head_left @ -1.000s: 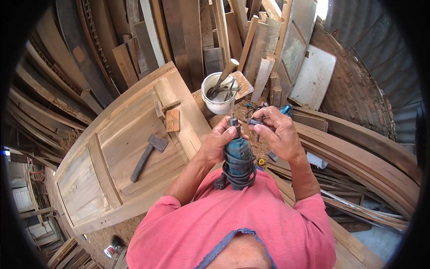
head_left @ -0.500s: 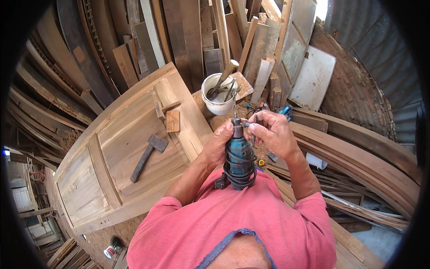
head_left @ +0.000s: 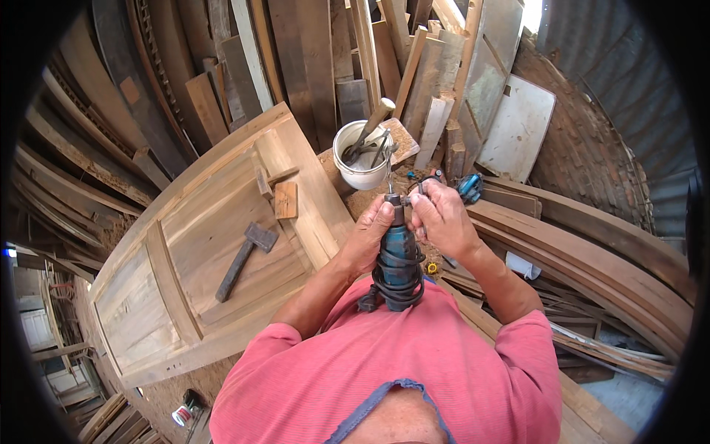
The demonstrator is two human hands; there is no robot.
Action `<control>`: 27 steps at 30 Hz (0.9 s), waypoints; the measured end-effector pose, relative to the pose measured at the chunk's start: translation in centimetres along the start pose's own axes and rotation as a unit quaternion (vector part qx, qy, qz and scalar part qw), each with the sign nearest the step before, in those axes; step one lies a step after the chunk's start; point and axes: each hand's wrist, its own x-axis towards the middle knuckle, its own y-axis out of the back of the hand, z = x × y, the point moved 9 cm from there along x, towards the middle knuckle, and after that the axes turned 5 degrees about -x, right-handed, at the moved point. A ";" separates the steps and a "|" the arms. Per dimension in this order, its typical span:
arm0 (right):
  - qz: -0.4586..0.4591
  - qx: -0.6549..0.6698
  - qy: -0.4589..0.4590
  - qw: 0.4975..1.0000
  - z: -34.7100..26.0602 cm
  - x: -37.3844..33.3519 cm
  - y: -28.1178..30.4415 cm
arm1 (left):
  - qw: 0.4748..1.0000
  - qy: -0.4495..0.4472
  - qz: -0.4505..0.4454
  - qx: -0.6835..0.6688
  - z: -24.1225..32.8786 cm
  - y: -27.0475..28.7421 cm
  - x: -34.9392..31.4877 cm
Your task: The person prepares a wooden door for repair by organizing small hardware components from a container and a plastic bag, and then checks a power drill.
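A teal power drill (head_left: pixel 399 255) stands bit-up against my chest, its black cord (head_left: pixel 392 285) wound around the body. My left hand (head_left: pixel 366 235) is closed around its upper part, thumb beside the metal chuck (head_left: pixel 397 214). A thin drill bit (head_left: pixel 390 180) rises from the chuck, pointing toward the white bucket. My right hand (head_left: pixel 446 222) pinches a chuck key (head_left: pixel 406 200) against the right side of the chuck; the fingers hide most of the key.
A panelled wooden door (head_left: pixel 174 281) lies at left, bearing a hammer (head_left: pixel 248 255) and a small wood block (head_left: pixel 286 200). Ahead is a white bucket (head_left: pixel 361 179) of tools. Planks (head_left: pixel 314 66) lean behind; long boards (head_left: pixel 592 251) lie at right, near another teal tool (head_left: pixel 470 188).
My right hand has turned at the chuck, and the key's dark crossbar, visible before, is now mostly covered by the fingers. The drill has shifted slightly to the right.
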 end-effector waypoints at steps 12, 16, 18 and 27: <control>0.096 -0.458 0.459 0.755 -8.9 -1.6 -1.8 | 0.997 0.039 -0.017 -0.061 -1.9 3.5 0.7; 0.089 -0.439 0.291 0.845 -7.4 -1.5 -1.5 | 0.999 0.017 0.012 -0.050 -1.8 4.1 0.5; 0.073 -0.348 0.237 0.904 -6.4 -1.0 -0.8 | 0.999 -0.003 0.037 -0.020 -1.5 3.9 0.5; 0.063 -0.212 0.140 0.965 -4.1 1.1 1.0 | 0.998 0.013 0.062 -0.023 -1.8 3.4 1.5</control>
